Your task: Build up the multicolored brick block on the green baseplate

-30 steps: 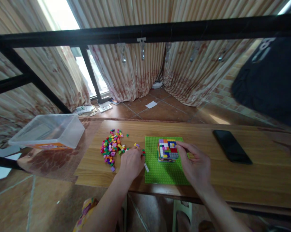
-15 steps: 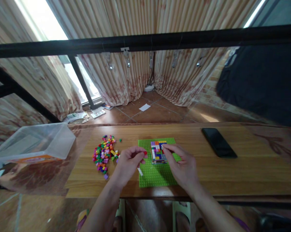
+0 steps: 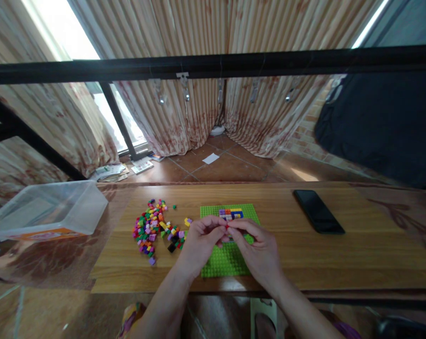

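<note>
Red brick (image 3: pixel 227 227) pinched at fingertips of left hand (image 3: pixel 203 238) and right hand (image 3: pixel 258 245), over green baseplate (image 3: pixel 222 264). Brick could be dropped if grip is slackened; brick block (image 3: pixel 230 213), partly hidden, could be knocked unseen.

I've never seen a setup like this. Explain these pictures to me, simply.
There is no machine here: a person works with a bare left hand and right hand. Every picture comes from one camera worn on that person's head, looking forward and down.

On the wooden table, a loose pile of colorful bricks lies to the left. Near the middle is a green studded plate bearing a multicolored brick build, partly hidden by the hands. A black phone lies to the right.

A small red piece is held where the fingertips of both hands meet; which hand grips it is hard to tell.
</note>
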{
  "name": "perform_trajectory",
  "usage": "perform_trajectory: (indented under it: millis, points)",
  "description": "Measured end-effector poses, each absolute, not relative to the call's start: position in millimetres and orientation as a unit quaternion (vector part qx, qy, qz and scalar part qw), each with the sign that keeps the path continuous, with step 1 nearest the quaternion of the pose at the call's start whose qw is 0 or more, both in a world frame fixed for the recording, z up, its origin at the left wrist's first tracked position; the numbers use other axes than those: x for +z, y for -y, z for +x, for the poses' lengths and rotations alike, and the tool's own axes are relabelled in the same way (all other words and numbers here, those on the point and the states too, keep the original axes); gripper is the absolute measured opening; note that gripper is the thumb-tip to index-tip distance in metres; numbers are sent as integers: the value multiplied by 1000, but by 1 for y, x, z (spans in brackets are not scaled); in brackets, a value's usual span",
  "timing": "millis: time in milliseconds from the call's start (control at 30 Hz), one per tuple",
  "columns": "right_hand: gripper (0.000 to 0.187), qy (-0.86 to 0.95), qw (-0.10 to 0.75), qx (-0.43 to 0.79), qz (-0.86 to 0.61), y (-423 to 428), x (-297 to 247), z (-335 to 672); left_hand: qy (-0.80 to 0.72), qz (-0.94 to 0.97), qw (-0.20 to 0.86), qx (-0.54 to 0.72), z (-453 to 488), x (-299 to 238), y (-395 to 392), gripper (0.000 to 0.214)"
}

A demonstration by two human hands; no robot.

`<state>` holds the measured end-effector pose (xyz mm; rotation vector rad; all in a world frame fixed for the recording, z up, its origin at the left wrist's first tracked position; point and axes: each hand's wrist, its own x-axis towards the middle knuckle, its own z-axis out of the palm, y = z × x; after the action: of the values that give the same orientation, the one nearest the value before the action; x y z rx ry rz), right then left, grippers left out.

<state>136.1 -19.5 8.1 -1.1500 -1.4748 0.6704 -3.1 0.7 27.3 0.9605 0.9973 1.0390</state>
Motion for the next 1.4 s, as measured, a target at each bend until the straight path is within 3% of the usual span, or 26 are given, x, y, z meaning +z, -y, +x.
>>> perform_trajectory:
  millis: [367, 967, 1400]
  points:
    - [16, 570, 538, 250, -568, 4, 3, 171, -486, 437, 585, 480, -6, 24, -5, 18]
    - [21, 718, 413, 101, -551, -2, 0, 159, -521, 507, 506, 464, -6, 7, -8, 11]
    - [21, 686, 435, 130, -569, 0, 3, 162, -516, 540, 495, 444, -7, 11, -6, 14]
